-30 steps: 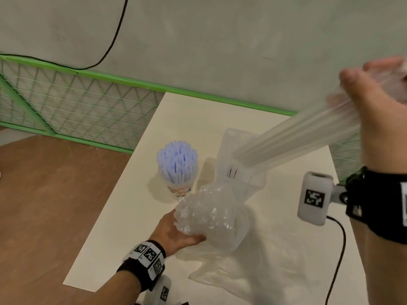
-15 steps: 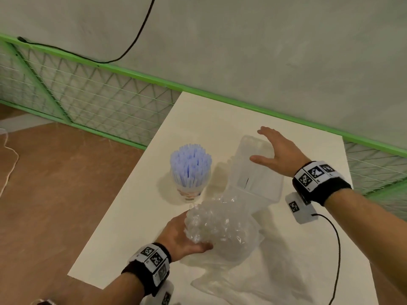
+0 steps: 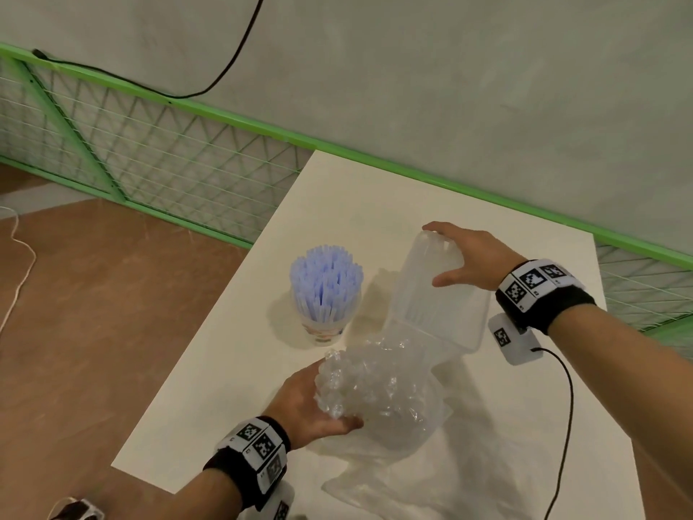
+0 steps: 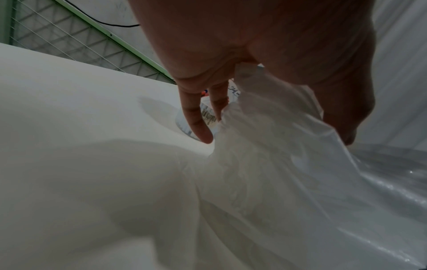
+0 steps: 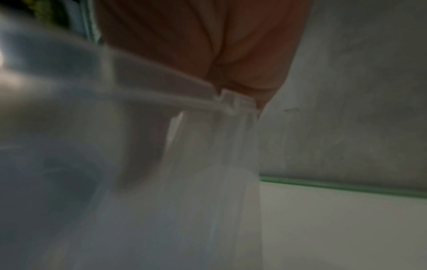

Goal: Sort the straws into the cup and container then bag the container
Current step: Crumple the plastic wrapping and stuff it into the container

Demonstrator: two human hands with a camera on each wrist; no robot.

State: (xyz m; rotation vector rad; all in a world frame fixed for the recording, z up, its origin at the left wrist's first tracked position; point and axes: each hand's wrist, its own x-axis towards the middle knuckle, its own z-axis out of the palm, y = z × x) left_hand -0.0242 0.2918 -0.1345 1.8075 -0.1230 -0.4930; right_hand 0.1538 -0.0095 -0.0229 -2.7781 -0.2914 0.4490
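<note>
Lettering on the cup (image 3: 325,324) is unreadable; left hand (image 3: 307,403) grips bag (image 3: 375,392), right hand (image 3: 468,257) clasps container (image 3: 431,294).

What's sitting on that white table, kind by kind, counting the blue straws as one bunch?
Cup: 1
Straw bunch: 1
Container: 1
Bag: 1
Total: 4

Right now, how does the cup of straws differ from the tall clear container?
The cup is short, stands alone untouched, and its blue straws fan well above its rim. The container is taller and boxy, gripped at the top by the right hand, its base against the crumpled bag. Both stand upright on the table.
</note>
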